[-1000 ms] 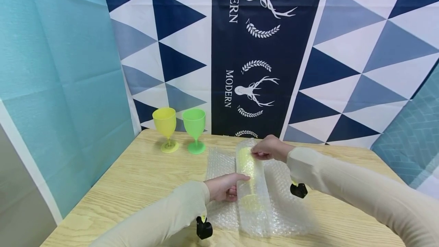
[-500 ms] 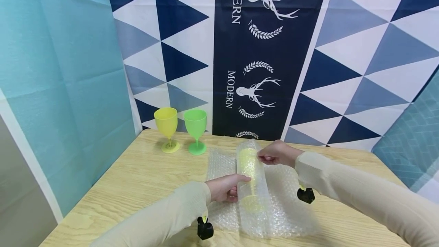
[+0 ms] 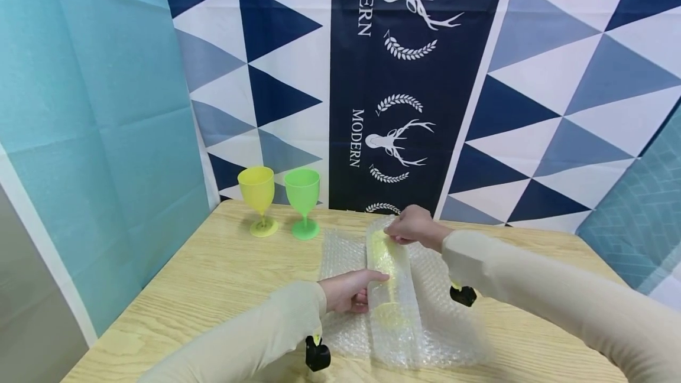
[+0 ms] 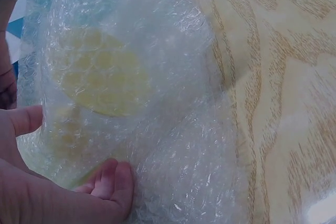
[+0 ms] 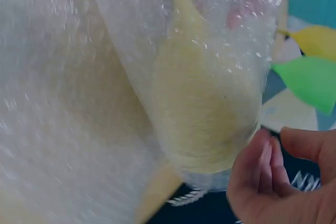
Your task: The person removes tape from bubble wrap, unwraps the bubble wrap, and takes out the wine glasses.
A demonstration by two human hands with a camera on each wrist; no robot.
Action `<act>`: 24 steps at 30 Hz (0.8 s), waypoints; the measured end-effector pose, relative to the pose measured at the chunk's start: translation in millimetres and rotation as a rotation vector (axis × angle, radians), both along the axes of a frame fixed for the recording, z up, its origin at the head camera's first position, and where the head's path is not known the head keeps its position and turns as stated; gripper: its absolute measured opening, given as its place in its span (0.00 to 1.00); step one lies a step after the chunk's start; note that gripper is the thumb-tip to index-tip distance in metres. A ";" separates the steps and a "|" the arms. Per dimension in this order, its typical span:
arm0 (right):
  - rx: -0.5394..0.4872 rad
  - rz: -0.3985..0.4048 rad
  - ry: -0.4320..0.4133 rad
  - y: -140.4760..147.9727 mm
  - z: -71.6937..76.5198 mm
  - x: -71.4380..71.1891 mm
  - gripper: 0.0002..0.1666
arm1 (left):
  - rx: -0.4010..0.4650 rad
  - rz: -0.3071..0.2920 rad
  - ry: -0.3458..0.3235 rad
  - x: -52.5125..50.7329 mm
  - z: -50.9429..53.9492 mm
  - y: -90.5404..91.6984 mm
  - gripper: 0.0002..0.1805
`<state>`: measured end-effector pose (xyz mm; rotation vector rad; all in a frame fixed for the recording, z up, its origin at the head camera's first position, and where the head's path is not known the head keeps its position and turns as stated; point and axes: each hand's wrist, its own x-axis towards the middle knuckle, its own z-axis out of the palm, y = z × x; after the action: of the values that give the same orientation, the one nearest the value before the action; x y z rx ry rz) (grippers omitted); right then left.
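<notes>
A yellow goblet (image 3: 384, 250) lies inside a roll of clear bubble wrap (image 3: 408, 288), its foot (image 4: 105, 74) nearer me and its bowl (image 5: 205, 103) at the far end. My left hand (image 3: 344, 292) grips the roll from the left around the stem, thumb on top and fingers curled along the side. At the bowl end, my right hand (image 3: 414, 228) touches the upper right edge of the roll with bent fingers. In the right wrist view a small gap shows between thumb and fingertips; whether they pinch any clear film cannot be told.
Another yellow goblet (image 3: 257, 191) and a green goblet (image 3: 302, 194) stand upright at the back left of the wooden table (image 3: 223, 270). Loose bubble wrap (image 3: 452, 318) spreads flat on both sides of the roll. A patterned cloth (image 3: 282, 75) hangs behind the table.
My right hand moved a little right, off the roll's edge, then came back left to its upper end. The left hand and the wrapped goblet stayed in place.
</notes>
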<state>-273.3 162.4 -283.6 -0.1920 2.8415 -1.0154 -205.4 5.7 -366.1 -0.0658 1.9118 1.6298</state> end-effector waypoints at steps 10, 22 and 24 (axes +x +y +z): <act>0.469 0.173 0.332 -34.2 -1.4 3.3 0.15 | -0.021 0.032 -0.014 1.2 1.7 1.4 0.17; 0.593 0.138 0.284 -35.2 -0.2 -1.7 0.05 | -0.024 0.027 -0.007 0.6 -1.5 3.1 0.16; 0.579 0.125 0.264 -33.1 0.1 -4.8 0.08 | -0.029 0.030 -0.006 0.6 -1.3 2.6 0.16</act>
<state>-278.0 129.3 -283.4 -0.4617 3.1599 -0.1243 -204.8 8.3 -367.4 -0.1119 1.9385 1.6195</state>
